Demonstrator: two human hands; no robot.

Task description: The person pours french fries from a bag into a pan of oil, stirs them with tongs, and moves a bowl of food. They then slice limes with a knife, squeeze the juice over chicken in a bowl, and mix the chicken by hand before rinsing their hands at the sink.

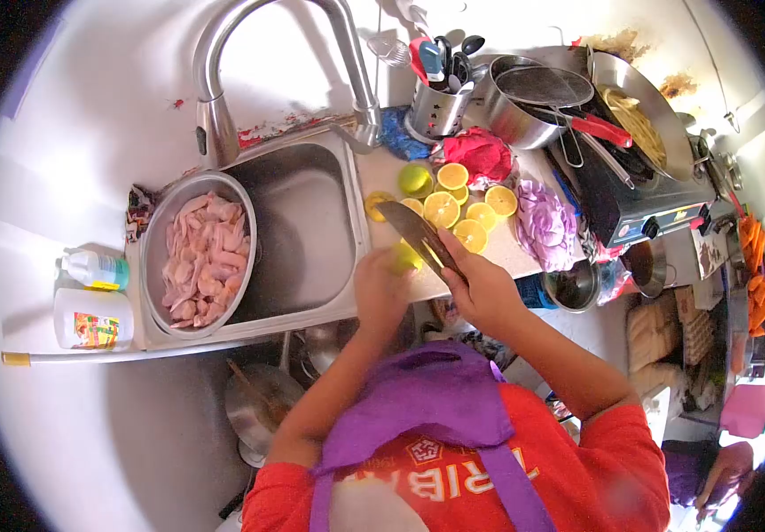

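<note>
My right hand (482, 282) is wrapped round the handle of a knife (411, 229), its broad dark blade pointing up and left over the counter. My left hand (382, 288) is closed on a green-yellow citrus fruit (407, 257) at the counter's front edge, just below the blade. Its fingers are partly blurred. Beyond the knife lie several citrus halves (441, 209) with yellow-orange flesh facing up. A whole green citrus (415, 180) sits behind them, and one half (378, 206) rests near the sink's rim.
Left stands a steel sink (298, 222), with a basin of raw chicken pieces (207, 257) on its left side. A purple cloth (546, 226), red cloth (477, 155), utensil holder (437, 108), pot with strainer (529, 120) and gas stove (657, 208) are at right. A faucet (214, 124) arches above.
</note>
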